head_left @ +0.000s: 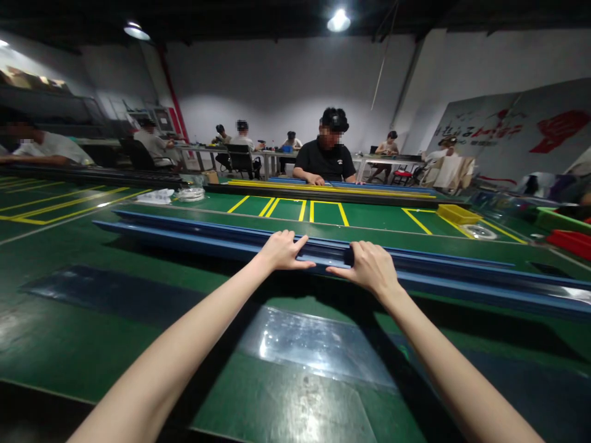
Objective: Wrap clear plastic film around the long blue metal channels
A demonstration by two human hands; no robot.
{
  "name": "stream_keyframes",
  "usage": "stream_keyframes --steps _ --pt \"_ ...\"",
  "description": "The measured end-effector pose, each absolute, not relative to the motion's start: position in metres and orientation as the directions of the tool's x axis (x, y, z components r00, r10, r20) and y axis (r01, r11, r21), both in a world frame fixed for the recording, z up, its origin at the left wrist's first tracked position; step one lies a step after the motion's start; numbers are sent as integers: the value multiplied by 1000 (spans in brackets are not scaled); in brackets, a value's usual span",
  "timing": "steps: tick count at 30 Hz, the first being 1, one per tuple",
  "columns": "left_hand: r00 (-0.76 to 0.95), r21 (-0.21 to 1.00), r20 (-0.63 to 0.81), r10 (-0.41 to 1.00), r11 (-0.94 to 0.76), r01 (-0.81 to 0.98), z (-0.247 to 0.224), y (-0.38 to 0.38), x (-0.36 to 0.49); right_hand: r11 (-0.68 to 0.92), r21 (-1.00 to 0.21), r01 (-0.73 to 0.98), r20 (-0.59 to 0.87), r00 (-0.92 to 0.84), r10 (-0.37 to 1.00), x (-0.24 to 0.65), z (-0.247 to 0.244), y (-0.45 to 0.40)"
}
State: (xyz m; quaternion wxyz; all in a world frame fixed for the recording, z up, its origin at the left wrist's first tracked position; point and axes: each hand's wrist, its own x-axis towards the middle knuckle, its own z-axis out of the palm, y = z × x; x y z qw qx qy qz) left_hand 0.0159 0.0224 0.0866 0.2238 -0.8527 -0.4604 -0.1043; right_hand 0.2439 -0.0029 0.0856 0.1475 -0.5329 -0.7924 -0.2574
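Note:
A long blue channel-shaped profile [207, 242] spans the view from left to right, above the green tabletop [115, 351]. My left hand [287, 251] grips its near edge at the middle, thumb on the near side and fingers curled over into the channel. Just to the right, my right hand [369, 264] holds the same profile, its thumb pointing left along the near wall. A dark piece shows in the channel beside my right fingers; what it is I cannot make out. Clear plastic film [323, 347] lies on the table below the profile.
Across the table a person in black [327, 157] sits behind yellow and blue profiles [332, 186]. A yellow tray [458, 214] stands at the far right, near a red bin [570, 243]. White coiled material [190, 194] lies at the far left. More people sit farther back.

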Motion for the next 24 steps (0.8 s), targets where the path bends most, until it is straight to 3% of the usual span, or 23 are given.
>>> stream_keyframes --steps 24 --pt "542 -348 379 750 -427 835 40 -8 -20 367 183 912 488 -408 771 206 40 -22"
